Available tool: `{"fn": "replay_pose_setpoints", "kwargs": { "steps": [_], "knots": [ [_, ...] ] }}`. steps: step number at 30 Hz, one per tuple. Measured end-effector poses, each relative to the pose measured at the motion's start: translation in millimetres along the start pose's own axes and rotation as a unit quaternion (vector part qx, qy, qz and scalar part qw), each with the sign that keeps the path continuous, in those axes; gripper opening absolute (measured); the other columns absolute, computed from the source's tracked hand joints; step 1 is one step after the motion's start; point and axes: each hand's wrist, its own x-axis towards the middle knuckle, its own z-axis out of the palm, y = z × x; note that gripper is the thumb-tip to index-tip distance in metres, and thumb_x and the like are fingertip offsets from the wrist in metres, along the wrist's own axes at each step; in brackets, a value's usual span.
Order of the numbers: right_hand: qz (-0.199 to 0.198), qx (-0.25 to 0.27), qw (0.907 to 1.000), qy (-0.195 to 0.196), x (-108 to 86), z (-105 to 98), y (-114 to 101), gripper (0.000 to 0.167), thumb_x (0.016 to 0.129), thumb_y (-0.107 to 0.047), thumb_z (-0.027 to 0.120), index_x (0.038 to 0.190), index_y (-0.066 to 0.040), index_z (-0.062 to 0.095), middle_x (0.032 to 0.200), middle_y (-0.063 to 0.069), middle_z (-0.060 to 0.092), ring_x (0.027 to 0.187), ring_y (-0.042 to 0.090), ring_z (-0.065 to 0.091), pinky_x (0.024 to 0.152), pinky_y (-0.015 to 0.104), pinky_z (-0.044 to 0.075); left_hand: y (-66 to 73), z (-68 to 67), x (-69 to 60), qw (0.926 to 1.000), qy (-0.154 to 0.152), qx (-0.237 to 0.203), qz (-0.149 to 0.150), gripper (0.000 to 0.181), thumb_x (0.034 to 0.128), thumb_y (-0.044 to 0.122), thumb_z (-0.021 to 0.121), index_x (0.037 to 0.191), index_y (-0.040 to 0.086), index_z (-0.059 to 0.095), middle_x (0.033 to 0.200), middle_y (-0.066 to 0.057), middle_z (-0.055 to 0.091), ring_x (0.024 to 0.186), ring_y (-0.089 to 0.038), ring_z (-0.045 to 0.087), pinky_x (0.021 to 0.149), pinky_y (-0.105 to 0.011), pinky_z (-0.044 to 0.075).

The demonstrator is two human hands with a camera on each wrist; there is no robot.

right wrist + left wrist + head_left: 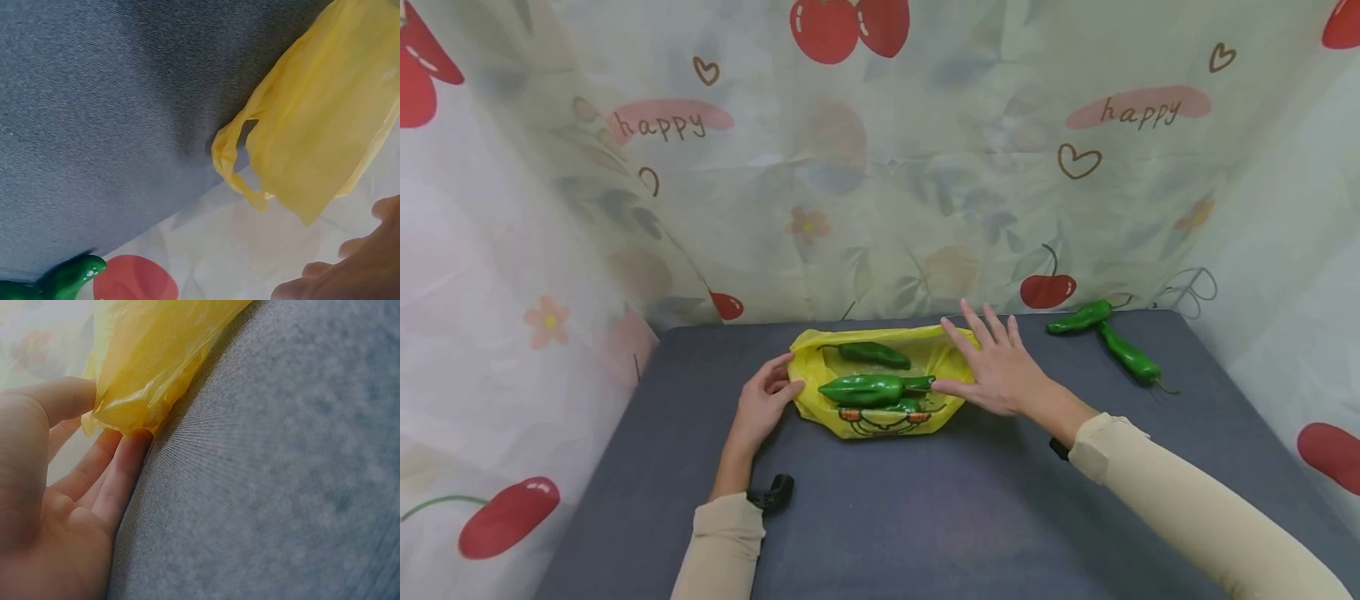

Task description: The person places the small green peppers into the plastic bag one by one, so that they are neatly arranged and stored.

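Note:
A yellow plastic bag [811,390] lies on its side on the dark grey table, its mouth gaping and a printed cartoon along its front. Inside it are several green peppers, among them a glossy one [861,389] in front and a darker one [874,354] behind. My left hand [762,407] grips the bag's left edge; the left wrist view shows the thumb and fingers around the yellow film [144,381]. Fingers spread, my right hand [1000,371] is at the bag's right end. In the right wrist view, its fingertips [315,270] stand apart from the bag [312,137].
Two more green peppers lie at the table's back right, one [1078,318] near the back edge and one [1129,354] slanting toward the front. A patterned curtain [887,200] with cherries and hearts hangs behind the table [887,517] and along both sides.

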Motion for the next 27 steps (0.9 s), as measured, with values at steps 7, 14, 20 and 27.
{"fn": "replay_pose_setpoints", "kwargs": {
  "steps": [7,14,20,27],
  "knots": [
    [0.008,0.006,0.9999,0.009,-6.6,2.3,8.5,0.098,0.091,-0.081,0.044,0.166,-0.03,0.008,0.174,0.011,-0.004,0.159,0.046,0.002,0.121,0.073,0.006,-1.5,0.2,1.1,1.0,-0.001,0.002,0.004,0.057,0.1003,0.022,0.067,0.153,0.017,0.047,0.142,-0.02,0.059,0.127,-0.035,0.061,0.101,-0.043,0.049],
    [0.02,0.013,0.9997,0.008,-10.6,1.3,18.3,0.096,0.093,-0.078,0.046,0.166,-0.028,0.01,0.174,0.013,-0.004,0.158,0.047,0.003,0.12,0.074,0.007,-2.9,-1.1,1.9,1.0,-0.003,0.002,0.005,0.057,0.1004,0.023,0.067,0.153,0.018,0.047,0.142,-0.019,0.06,0.127,-0.034,0.061,0.1,-0.043,0.049],
    [0.033,0.021,0.9992,0.004,-14.3,3.6,27.2,0.096,0.093,-0.079,0.045,0.166,-0.028,0.009,0.174,0.014,-0.003,0.158,0.049,0.003,0.119,0.074,0.006,-1.9,-0.5,1.7,1.0,-0.002,0.003,0.003,0.057,0.1003,0.023,0.067,0.153,0.018,0.047,0.142,-0.019,0.06,0.127,-0.035,0.061,0.1,-0.042,0.049],
    [0.042,0.026,0.9988,-0.002,-19.3,6.1,36.0,0.096,0.094,-0.078,0.043,0.166,-0.027,0.007,0.173,0.016,-0.002,0.157,0.051,0.004,0.118,0.076,0.005,-11.8,-0.9,5.7,0.9999,0.003,0.006,0.008,0.057,0.0996,0.028,0.068,0.153,0.022,0.048,0.141,-0.017,0.061,0.127,-0.033,0.062,0.1,-0.043,0.05]
  ]
}}
